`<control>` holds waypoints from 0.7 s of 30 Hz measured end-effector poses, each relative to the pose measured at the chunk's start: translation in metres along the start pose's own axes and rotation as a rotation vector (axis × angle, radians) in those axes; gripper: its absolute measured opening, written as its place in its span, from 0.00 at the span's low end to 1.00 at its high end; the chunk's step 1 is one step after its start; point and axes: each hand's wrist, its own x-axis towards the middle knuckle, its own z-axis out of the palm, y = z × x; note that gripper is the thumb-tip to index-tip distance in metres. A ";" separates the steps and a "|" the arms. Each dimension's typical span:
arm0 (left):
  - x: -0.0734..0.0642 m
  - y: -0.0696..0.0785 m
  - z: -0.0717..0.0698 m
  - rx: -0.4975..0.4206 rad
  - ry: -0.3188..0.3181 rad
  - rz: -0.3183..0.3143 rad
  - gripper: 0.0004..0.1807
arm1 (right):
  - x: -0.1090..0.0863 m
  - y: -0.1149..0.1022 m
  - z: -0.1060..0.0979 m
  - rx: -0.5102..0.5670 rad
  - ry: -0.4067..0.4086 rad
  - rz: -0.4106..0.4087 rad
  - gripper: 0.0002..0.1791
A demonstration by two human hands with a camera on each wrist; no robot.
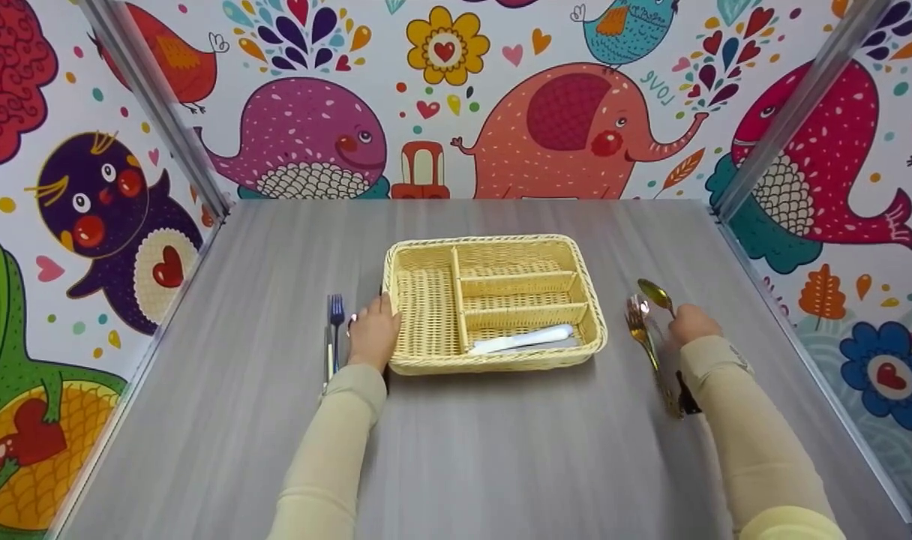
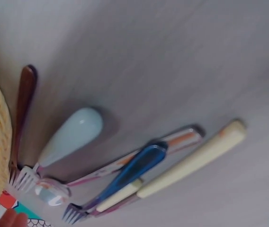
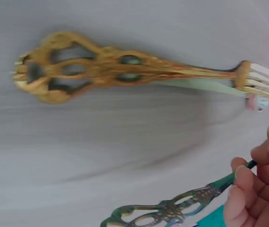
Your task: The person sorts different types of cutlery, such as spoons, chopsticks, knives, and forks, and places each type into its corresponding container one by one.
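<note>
Ornate spoon pinched at the right, wicker basket touched at the left

The right hand (image 1: pixel 696 326) pinches the ornate spoon (image 1: pixel 655 294) near its neck, between thumb and fingers, to the right of the wicker basket (image 1: pixel 493 363). The spoon's bowl is gold, its openwork handle dark green. Just beside it on the grey tabletop (image 1: pixel 501 457) lies a gold fork (image 3: pixel 163 72), tines pointing away from the person; a pale strip beneath is too blurred to name.

The left hand (image 1: pixel 373 334) touches the basket's left side; how far its fingers curl cannot be told. Left of it lie a blue-handled fork (image 2: pixel 146 158), a white-handled fork (image 2: pixel 73 135), a brown-handled fork (image 2: pixel 24 97), a spoon with a patterned handle (image 2: pixel 52 192) and a cream-handled utensil (image 2: pixel 196 161).

In the basket's front right compartment rests a white-handled utensil (image 1: pixel 523 339).
</note>
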 end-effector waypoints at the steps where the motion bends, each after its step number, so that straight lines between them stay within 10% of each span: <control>1: 0.000 0.000 0.000 -0.002 -0.002 0.000 0.25 | 0.001 -0.004 -0.004 0.004 0.025 -0.020 0.13; 14: 0.002 -0.001 0.001 0.005 -0.025 0.004 0.26 | 0.017 -0.116 -0.026 -0.203 0.316 -0.317 0.07; 21: 0.002 -0.002 0.003 -0.008 -0.038 -0.002 0.26 | 0.024 -0.177 -0.010 -0.306 0.297 -0.474 0.03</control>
